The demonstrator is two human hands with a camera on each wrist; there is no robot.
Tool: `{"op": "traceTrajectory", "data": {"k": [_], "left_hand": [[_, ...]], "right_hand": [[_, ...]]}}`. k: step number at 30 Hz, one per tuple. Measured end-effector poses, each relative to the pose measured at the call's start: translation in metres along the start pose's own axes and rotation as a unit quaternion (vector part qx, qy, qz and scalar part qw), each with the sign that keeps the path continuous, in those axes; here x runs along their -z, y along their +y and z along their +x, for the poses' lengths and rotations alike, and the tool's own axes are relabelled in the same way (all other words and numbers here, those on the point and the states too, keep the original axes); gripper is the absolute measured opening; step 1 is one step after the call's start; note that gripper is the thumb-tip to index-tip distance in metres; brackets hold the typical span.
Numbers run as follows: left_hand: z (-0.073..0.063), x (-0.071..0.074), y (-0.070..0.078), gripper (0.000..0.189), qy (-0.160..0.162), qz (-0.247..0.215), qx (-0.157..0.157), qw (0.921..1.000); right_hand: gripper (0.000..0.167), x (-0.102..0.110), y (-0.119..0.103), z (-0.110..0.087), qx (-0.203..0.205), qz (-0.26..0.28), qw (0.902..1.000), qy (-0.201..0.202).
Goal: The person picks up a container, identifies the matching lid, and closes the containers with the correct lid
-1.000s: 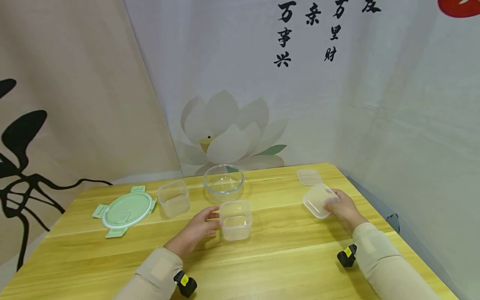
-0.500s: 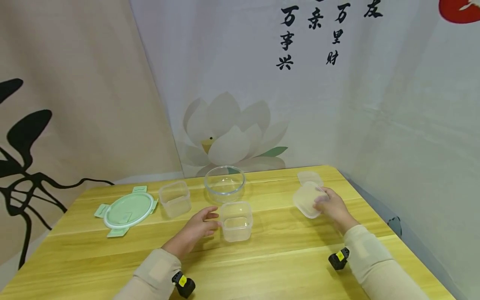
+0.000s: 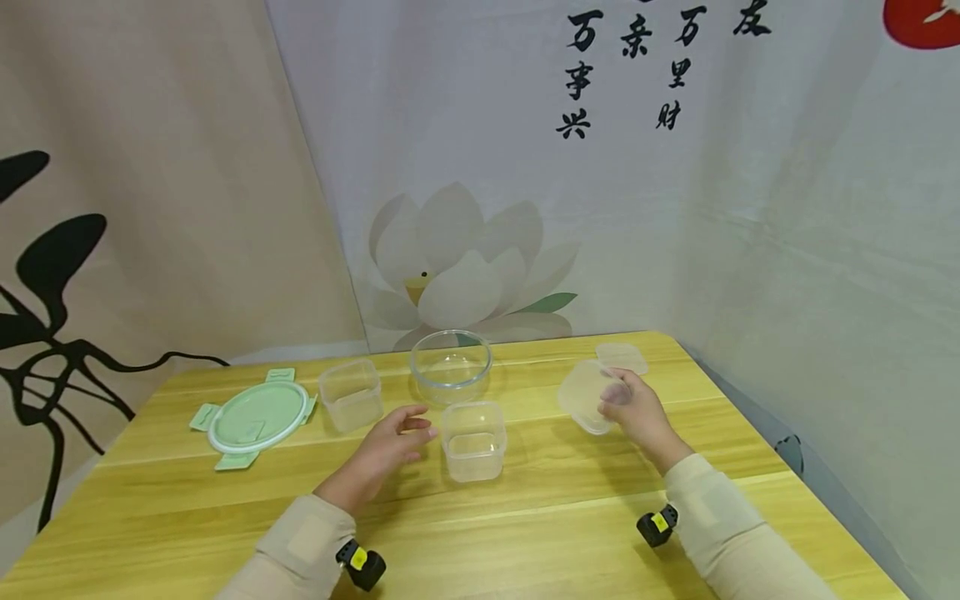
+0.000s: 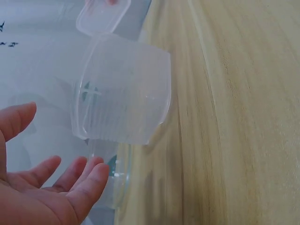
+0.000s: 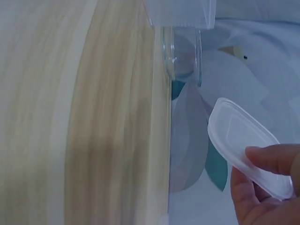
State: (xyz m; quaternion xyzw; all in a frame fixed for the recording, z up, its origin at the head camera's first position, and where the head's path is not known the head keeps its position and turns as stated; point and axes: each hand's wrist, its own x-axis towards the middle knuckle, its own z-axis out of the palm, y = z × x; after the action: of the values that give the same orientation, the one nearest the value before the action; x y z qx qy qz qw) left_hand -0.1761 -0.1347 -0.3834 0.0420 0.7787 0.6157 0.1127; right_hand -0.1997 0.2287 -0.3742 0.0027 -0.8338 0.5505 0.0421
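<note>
The wooden table (image 3: 525, 542) bears every vessel; places are given relative to the near square container (image 3: 475, 460), open-topped and upright. Behind it stands the round glass bowl (image 3: 450, 387), uncovered; well to its left lies the green lid (image 3: 257, 417), flaps spread. The far square container (image 3: 351, 412) stands to its left and farther back. Just to its left, the left hand (image 3: 386, 454) is empty, fingers relaxed and seemingly clear of the wall. To its right, the right hand (image 3: 636, 410) pinches the held lid (image 3: 582, 396) — translucent, tilted, raised above the table. Farther back on the right, the spare lid (image 3: 624, 357) lies flat.

Held by one side only, the held lid could twist or slip; the near container, apparently light and unbraced, could slide if pressed off-centre.

The right wrist view shows the thumb on one face and fingers beneath — the latter hidden in the head view, which alone shows the green lid.
</note>
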Motion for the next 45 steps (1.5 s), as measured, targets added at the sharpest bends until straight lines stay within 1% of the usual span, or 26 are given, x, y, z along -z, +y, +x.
{"op": "traceTrajectory", "data": {"k": [3, 5, 9, 13, 16, 19, 26, 30, 33, 38, 45], "left_hand": [[0.000, 0.002, 0.003, 0.054, 0.011, -0.003, -0.002, 0.9999], [0.001, 0.003, 0.005, 0.053, 0.024, -0.004, -0.003, 0.9997], [0.003, 0.006, 0.010, 0.049, 0.043, 0.003, -0.004, 0.9990], [0.005, 0.009, 0.014, 0.047, 0.051, 0.009, -0.002, 0.9987], [0.006, 0.009, 0.017, 0.047, 0.052, 0.009, -0.005, 0.9986], [0.005, 0.010, 0.022, 0.048, 0.046, 0.004, -0.009, 0.9989], [0.007, 0.015, 0.034, 0.051, 0.014, -0.010, -0.025, 0.9995], [0.011, 0.015, 0.041, 0.050, 0.011, -0.013, -0.027, 0.9995], [0.012, 0.014, 0.044, 0.050, 0.013, -0.019, -0.025, 0.9994], [0.015, 0.011, 0.049, 0.050, 0.005, -0.025, -0.014, 0.9996], [0.025, 0.003, 0.059, 0.046, -0.020, -0.028, -0.001, 0.9994]], "right_hand": [[0.052, -0.005, -0.005, 0.000, 0.018, -0.019, 0.9996, -0.005], [0.052, -0.008, -0.009, 0.000, 0.030, -0.034, 0.9989, -0.010], [0.050, -0.014, -0.015, -0.001, 0.055, -0.059, 0.9966, -0.017], [0.046, -0.020, -0.021, -0.001, 0.076, -0.079, 0.9938, -0.018], [0.044, -0.025, -0.024, -0.001, 0.098, -0.091, 0.9909, -0.010], [0.043, -0.029, -0.028, -0.001, 0.121, -0.102, 0.9874, -0.002], [0.041, -0.041, -0.040, 0.000, 0.165, -0.115, 0.9796, 0.004], [0.039, -0.048, -0.044, 0.000, 0.188, -0.130, 0.9734, 0.012], [0.039, -0.054, -0.047, 0.000, 0.203, -0.149, 0.9676, 0.019], [0.039, -0.061, -0.054, 0.000, 0.226, -0.172, 0.9586, 0.019], [0.035, -0.067, -0.065, 0.001, 0.266, -0.191, 0.9447, 0.015]]}}
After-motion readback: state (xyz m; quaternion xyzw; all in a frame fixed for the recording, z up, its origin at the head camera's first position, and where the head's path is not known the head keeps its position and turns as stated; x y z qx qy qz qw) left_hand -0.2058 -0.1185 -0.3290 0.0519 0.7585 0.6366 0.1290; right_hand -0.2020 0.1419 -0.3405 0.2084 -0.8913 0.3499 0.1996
